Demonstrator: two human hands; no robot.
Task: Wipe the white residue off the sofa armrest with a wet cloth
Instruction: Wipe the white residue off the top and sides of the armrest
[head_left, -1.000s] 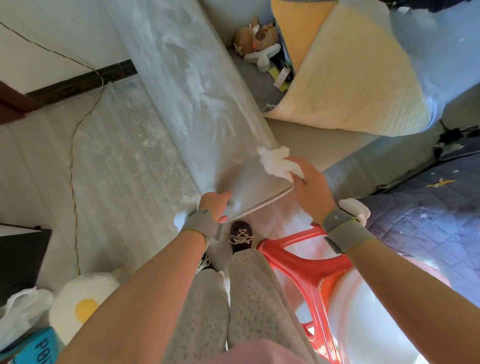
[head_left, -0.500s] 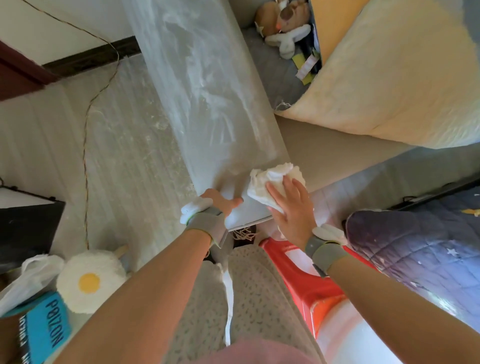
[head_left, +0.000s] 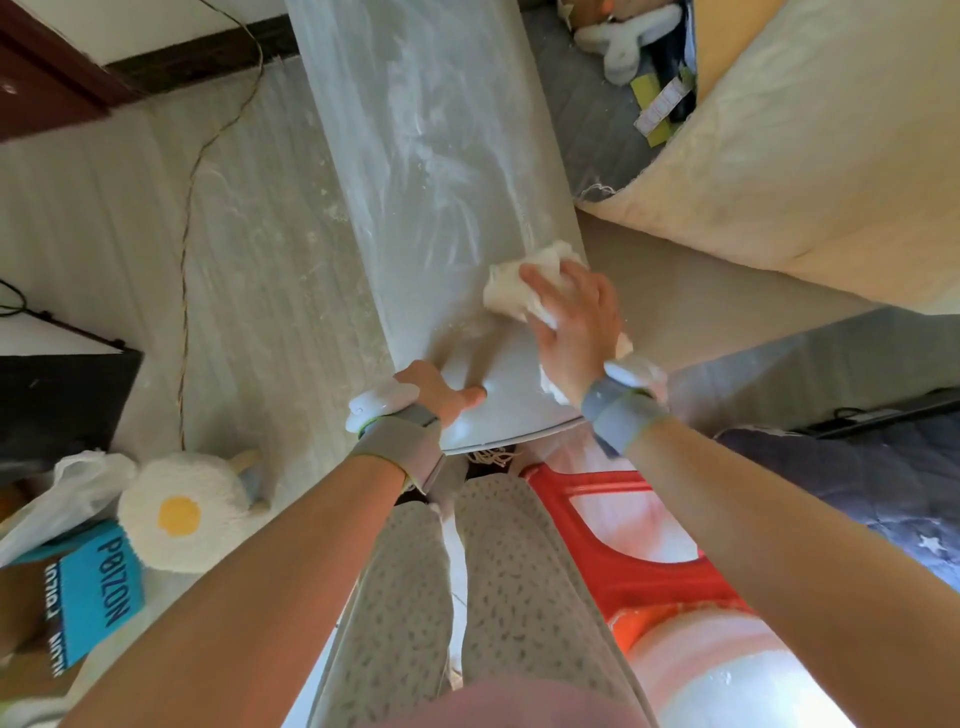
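The grey sofa armrest (head_left: 426, 171) runs away from me up the middle of the view, streaked with white residue (head_left: 441, 150) along most of its top. My right hand (head_left: 576, 332) presses a crumpled white cloth (head_left: 519, 291) flat on the armrest near its right edge, close to the near end. My left hand (head_left: 441, 392) grips the near left corner of the armrest, thumb on top. The patch around the cloth and towards me looks smoother and less streaked.
A cream cushion (head_left: 810, 145) lies on the sofa seat at right, a plush toy (head_left: 618, 41) beyond it. A red plastic stool (head_left: 623, 551) stands by my legs. At left lie a fried-egg plush (head_left: 182, 514), a blue box (head_left: 98, 592) and a cable (head_left: 187, 280).
My right hand brought the cloth from beside the armrest down onto its top and has slid it slightly farther up and right. The view has shifted closer over the armrest.
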